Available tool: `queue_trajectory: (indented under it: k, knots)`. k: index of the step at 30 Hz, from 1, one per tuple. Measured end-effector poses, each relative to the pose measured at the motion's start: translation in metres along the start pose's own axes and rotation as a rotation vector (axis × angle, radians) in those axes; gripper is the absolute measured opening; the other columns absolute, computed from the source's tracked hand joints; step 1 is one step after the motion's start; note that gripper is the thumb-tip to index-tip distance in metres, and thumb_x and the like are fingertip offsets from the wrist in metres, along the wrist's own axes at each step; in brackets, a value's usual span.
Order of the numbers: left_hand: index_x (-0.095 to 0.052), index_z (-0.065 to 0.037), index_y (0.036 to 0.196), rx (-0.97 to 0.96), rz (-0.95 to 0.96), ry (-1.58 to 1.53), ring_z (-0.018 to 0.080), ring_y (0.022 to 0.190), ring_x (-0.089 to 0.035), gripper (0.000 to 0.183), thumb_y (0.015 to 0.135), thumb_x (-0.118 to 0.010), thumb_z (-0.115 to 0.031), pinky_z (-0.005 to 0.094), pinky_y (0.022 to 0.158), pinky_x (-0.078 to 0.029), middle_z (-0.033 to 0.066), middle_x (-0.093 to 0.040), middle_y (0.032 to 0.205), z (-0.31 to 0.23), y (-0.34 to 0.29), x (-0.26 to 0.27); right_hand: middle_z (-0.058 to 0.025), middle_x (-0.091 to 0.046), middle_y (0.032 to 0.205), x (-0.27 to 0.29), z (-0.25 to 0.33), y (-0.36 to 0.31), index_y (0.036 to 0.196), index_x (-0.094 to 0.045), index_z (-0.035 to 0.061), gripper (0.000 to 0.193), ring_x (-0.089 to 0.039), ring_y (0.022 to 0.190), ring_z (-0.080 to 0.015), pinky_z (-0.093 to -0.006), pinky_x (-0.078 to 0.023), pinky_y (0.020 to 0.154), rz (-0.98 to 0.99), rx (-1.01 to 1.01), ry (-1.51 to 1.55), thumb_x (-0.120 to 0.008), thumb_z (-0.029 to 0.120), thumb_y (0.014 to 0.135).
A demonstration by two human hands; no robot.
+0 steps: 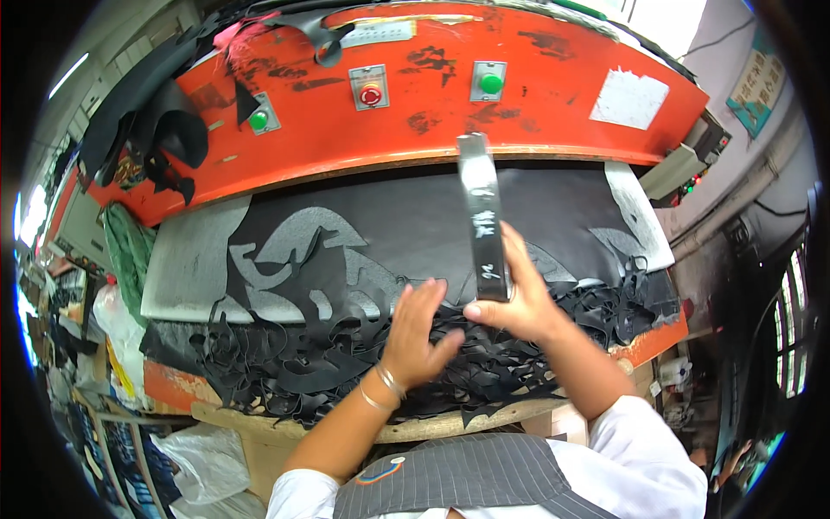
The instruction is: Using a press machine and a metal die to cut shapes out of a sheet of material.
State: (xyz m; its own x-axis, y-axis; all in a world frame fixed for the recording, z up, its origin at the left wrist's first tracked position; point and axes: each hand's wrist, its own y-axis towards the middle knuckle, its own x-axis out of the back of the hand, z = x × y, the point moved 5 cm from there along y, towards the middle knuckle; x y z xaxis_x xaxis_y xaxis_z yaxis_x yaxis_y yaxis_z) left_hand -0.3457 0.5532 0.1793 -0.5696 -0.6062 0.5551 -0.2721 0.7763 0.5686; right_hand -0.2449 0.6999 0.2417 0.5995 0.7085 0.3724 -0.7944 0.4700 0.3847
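Head view looks straight down on a cutting press: an orange machine head (536, 95) arcs across the top, carrying a red button (370, 94) between two green buttons (491, 83), its paint scuffed black in patches. Black offcuts (147, 130) are draped over its left end. Below it lies the surface (186, 264), a pale worn cutting board, mostly covered by a black leather sheet (406, 216) already punched full of curved holes. Along the near edge the sheet breaks up into a tangled fringe of black scrap strips (285, 363). A green cloth (130, 246) hangs at the left, plastic bags (203, 463) sit lower left, and windows show at the far right of the workshop.

Now the hands. The right hand (519, 307) has its grip clenched around the lower end of a long, narrow metal cutting die (481, 216), thumb pressed on its near end and fingers wrapped behind. The die stands up on edge over the leather, its top end reaching the lip of the orange head. The left hand (415, 333), bangles at the wrist, is released: fingers straight and together, palm flat, hovering over or resting on the scrap strips just left of the die. Whether it touches the leather, I cannot tell. It grasps nothing.
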Motion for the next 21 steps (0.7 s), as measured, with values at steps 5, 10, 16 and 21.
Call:
queue_trajectory:
  k: [5, 10, 16, 21]
  knots:
    - [-0.053, -0.002, 0.131, 0.207, 0.210, 0.456, 0.0351, 0.133, -0.041, 0.050, 0.090, -0.060, -0.031, 0.0520, 0.111, -0.027, 0.0167, -0.050, 0.138, 0.086, 0.011, -0.019, -0.0336, -0.032, 0.142, -0.009, -0.036, 0.066, 0.122, -0.062, 0.0052, 0.081, -0.032, 0.132, -0.0487, -0.0541, -0.028, 0.108, 0.468, 0.303, -0.729, -0.083, 0.052, 0.059]
    - [-0.058, -0.002, 0.125, 0.198, 0.189, 0.425, 0.0329, 0.133, -0.043, 0.049, 0.088, -0.060, -0.035, 0.0488, 0.112, -0.029, 0.0161, -0.052, 0.137, 0.111, -0.013, -0.024, -0.0331, -0.036, 0.140, -0.051, -0.093, 0.092, 0.120, -0.066, 0.0072, 0.077, -0.036, 0.129, -0.0476, -0.0525, -0.029, 0.110, 0.671, 0.309, -0.826, -0.082, 0.051, 0.059]
    - [-0.064, 0.000, 0.115, 0.181, 0.059, 0.296, 0.0341, 0.126, -0.050, 0.040, 0.084, -0.065, -0.026, 0.0470, 0.109, -0.034, 0.0172, -0.059, 0.128, 0.115, -0.019, -0.016, -0.0321, -0.037, 0.139, -0.081, -0.119, 0.097, 0.122, -0.065, 0.0074, 0.085, -0.038, 0.128, -0.0463, -0.0519, -0.031, 0.108, 0.747, 0.283, -0.824, -0.083, 0.056, 0.054]
    - [-0.066, -0.001, 0.111, 0.199, 0.019, 0.230, 0.0330, 0.123, -0.052, 0.035, 0.081, -0.068, -0.019, 0.0465, 0.107, -0.037, 0.0158, -0.062, 0.123, 0.119, -0.015, -0.016, -0.0318, -0.036, 0.141, -0.083, -0.123, 0.101, 0.122, -0.065, 0.0092, 0.085, -0.037, 0.130, -0.0468, -0.0533, -0.030, 0.110, 0.755, 0.273, -0.840, -0.082, 0.058, 0.054]
